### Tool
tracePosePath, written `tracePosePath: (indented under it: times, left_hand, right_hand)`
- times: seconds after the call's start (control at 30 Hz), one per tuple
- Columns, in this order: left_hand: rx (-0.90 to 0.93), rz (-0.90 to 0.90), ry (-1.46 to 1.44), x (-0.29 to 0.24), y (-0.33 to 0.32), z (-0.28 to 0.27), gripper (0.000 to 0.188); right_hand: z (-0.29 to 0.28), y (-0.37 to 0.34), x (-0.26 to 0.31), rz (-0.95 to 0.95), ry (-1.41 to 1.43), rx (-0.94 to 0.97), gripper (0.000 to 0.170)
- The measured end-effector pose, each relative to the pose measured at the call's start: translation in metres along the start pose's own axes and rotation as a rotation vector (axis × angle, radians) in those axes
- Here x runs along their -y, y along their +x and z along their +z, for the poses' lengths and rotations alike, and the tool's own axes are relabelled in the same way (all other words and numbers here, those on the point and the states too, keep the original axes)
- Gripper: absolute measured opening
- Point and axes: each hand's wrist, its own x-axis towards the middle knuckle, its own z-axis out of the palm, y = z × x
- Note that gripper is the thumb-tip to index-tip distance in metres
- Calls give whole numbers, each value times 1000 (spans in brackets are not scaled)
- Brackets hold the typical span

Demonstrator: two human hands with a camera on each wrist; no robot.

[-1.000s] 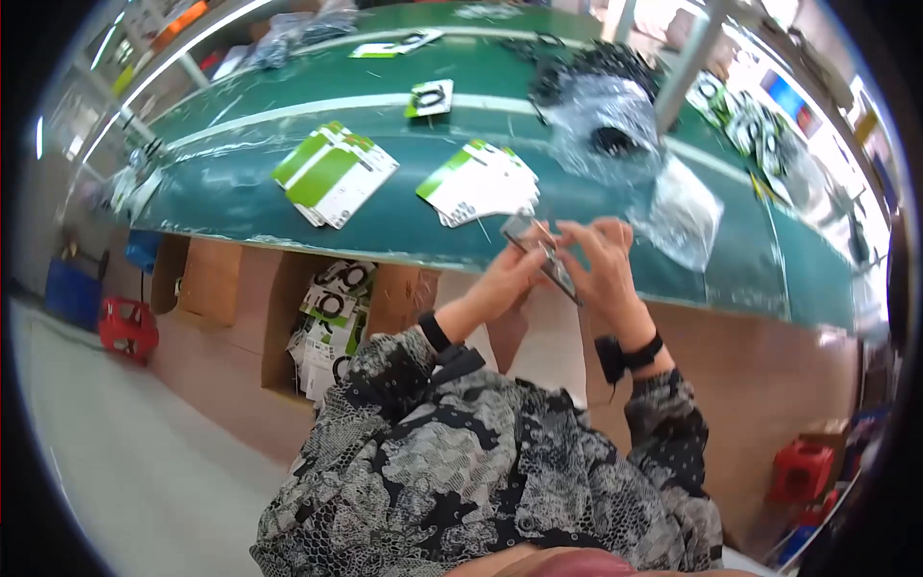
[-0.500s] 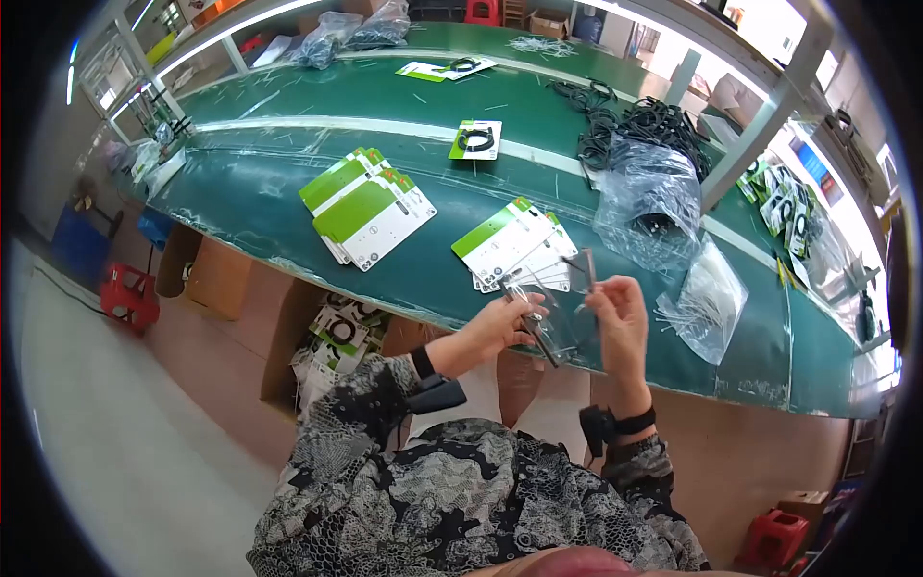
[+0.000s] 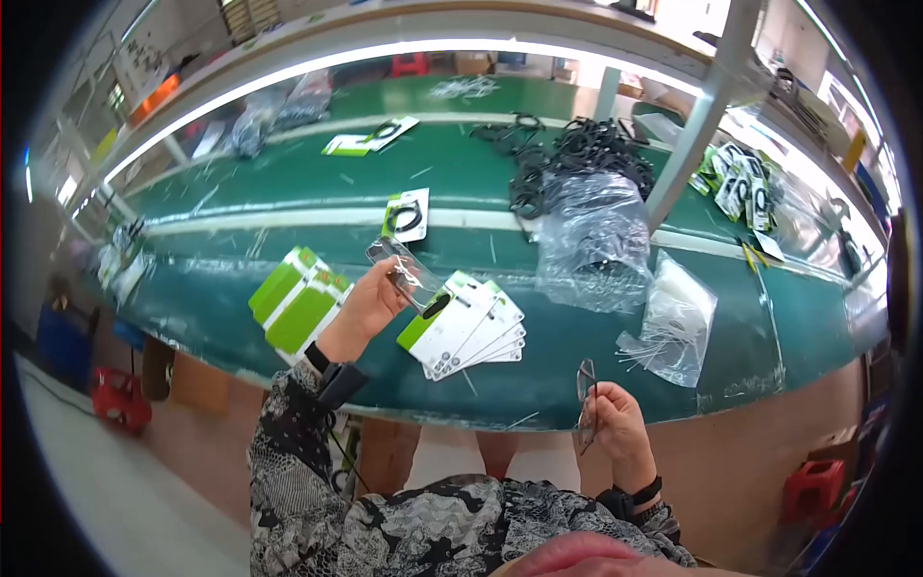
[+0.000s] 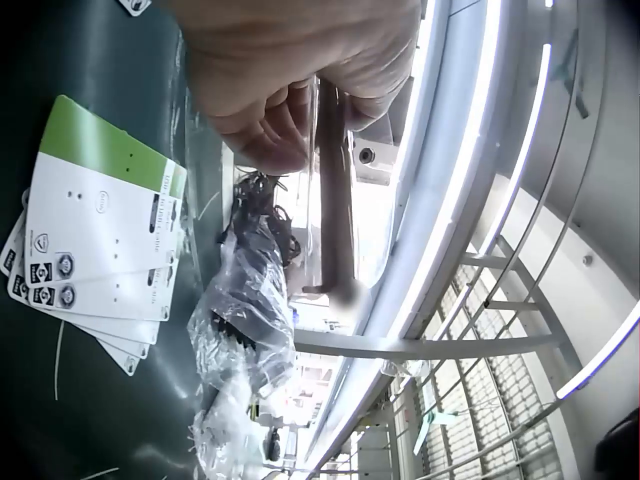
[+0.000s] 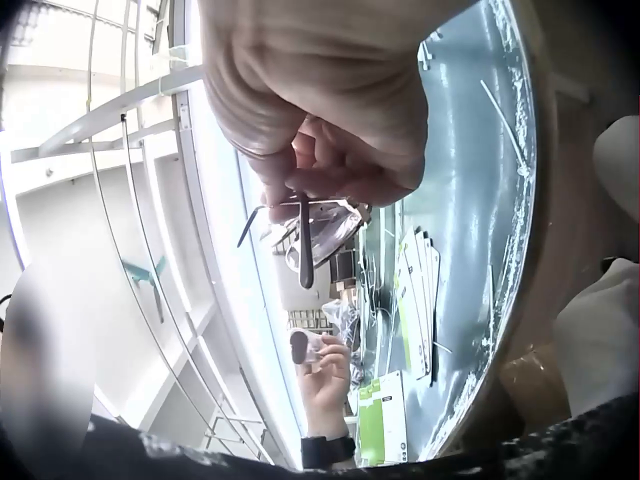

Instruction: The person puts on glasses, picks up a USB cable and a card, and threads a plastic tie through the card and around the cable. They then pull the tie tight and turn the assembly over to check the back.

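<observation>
My left hand (image 3: 369, 306) is raised over the bench and grips a clear, dark-edged plastic case (image 3: 411, 277) between fingers and thumb. In the left wrist view, the dark edge of this case points away from the fingers. Low at the bench's front edge, my right hand (image 3: 620, 423) pinches a pair of eyeglasses (image 3: 586, 409). The right wrist view shows a dark temple and a lens hanging below the fingertips. Below the case lies a fanned stack of green-and-white cards (image 3: 471, 332); another card stack (image 3: 293, 300) is partly behind my left hand.
A plastic bag of black cables (image 3: 594, 245) stands at the back right, with a bag of white ties (image 3: 678, 322) nearer. A card with a coiled cable (image 3: 408, 213) lies further back. A shelf post (image 3: 707, 111) rises on the right.
My hands have moved apart: the left went up and left with the clear case, the right down with the eyeglasses. The eyeglasses are now away from the case.
</observation>
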Motion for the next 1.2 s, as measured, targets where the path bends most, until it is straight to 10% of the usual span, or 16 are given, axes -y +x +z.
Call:
tracePosePath:
  times: [0.2,0.27,0.47,0.67,0.77,0.9,1.1,1.2]
  left_hand:
    - [150,305,344,-91,10,144,20]
    - [558,175,146,-141,64,141,17]
    - [291,418,183,-206,147,307,14]
    - [372,323,230,-175,227,406,12]
    - [73,410,327,-134,262,429,16]
    - [174,621,594,-96,207,433,17]
    - [980,39,1362,47,15,348,28]
    - [1214,818,1474,92,-68,306,36]
  right_hand:
    - [-14,-17,16,37,48,48,16]
    - [-20,-21,20,11,65,36,16]
    - [-43,-32,31,21,107,50,18]
    - [-63,-55,52,-112,76,-76,18]
    - [-76,-72,50,-142,66,-131,18]
    - [-79,-76,43,-157,133,-208,15]
    - [-20,-70,76,-232,-80,-88,7]
    - [3,-67,87,-327,-758,12,6]
